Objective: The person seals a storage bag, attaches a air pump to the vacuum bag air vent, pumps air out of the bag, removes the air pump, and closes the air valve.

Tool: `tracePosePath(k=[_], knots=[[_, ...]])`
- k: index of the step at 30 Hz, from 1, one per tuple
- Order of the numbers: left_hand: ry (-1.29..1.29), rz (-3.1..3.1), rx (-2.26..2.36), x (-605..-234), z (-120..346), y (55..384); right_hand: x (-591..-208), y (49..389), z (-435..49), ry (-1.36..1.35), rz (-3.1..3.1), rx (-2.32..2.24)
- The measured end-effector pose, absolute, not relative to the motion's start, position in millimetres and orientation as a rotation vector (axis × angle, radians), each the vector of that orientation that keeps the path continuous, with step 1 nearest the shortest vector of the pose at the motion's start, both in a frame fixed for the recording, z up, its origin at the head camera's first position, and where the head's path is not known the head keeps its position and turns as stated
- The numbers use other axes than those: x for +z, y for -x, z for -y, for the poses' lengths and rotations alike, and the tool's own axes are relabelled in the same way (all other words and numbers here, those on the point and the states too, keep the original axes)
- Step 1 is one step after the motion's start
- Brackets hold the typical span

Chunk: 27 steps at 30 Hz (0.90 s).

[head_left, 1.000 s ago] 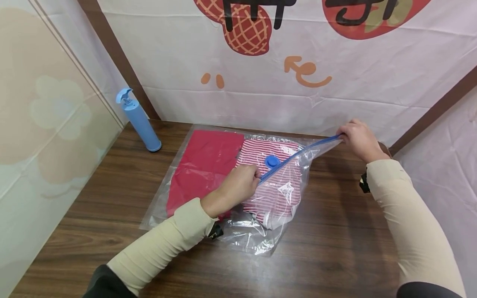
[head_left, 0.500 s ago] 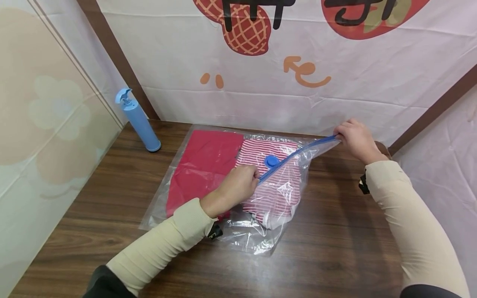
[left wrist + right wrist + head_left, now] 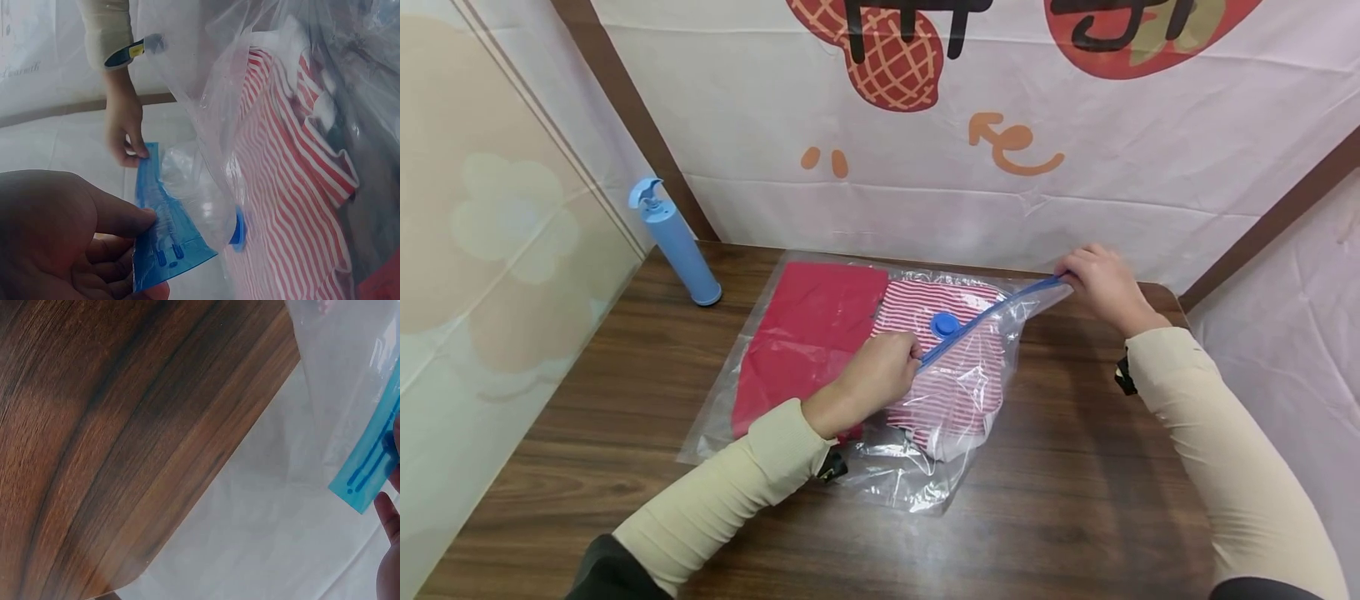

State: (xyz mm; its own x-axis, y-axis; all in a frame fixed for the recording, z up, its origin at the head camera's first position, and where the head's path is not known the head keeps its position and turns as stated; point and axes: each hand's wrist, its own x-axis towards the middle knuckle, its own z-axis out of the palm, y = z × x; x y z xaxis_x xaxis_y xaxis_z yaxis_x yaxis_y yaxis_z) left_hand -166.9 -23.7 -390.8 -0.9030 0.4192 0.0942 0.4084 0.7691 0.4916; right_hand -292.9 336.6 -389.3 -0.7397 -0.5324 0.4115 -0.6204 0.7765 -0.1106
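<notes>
Head view: bag [image 3: 902,485], clear, likely light, limp and slippery, best held by its stiffer seal [image 3: 973,324], which left hand [image 3: 883,367] and right hand [image 3: 1105,285] pinch near opposite ends.

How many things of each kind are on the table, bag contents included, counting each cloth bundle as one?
Clear bag: 1
Blue pump: 1
Cloth bundles, inside the bag: 2 (red bundle, striped bundle)
Total: 4

Brown table [image 3: 1060,517] — pale printed backdrop [image 3: 895,212]
</notes>
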Motion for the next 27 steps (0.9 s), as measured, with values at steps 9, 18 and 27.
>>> tracePosePath(k=[9, 18, 27], knots=[[-0.687, -2.944, 0.804, -390, 24, 167, -395, 293, -333, -0.865, 2.588, 0.328], [-0.678, -2.936, 0.807, -391, 24, 167, -396, 293, -323, -0.933, 2.553, 0.298], [-0.67, -2.939, 0.821, -390, 24, 167, -393, 289, -313, -0.986, 2.569, 0.154]])
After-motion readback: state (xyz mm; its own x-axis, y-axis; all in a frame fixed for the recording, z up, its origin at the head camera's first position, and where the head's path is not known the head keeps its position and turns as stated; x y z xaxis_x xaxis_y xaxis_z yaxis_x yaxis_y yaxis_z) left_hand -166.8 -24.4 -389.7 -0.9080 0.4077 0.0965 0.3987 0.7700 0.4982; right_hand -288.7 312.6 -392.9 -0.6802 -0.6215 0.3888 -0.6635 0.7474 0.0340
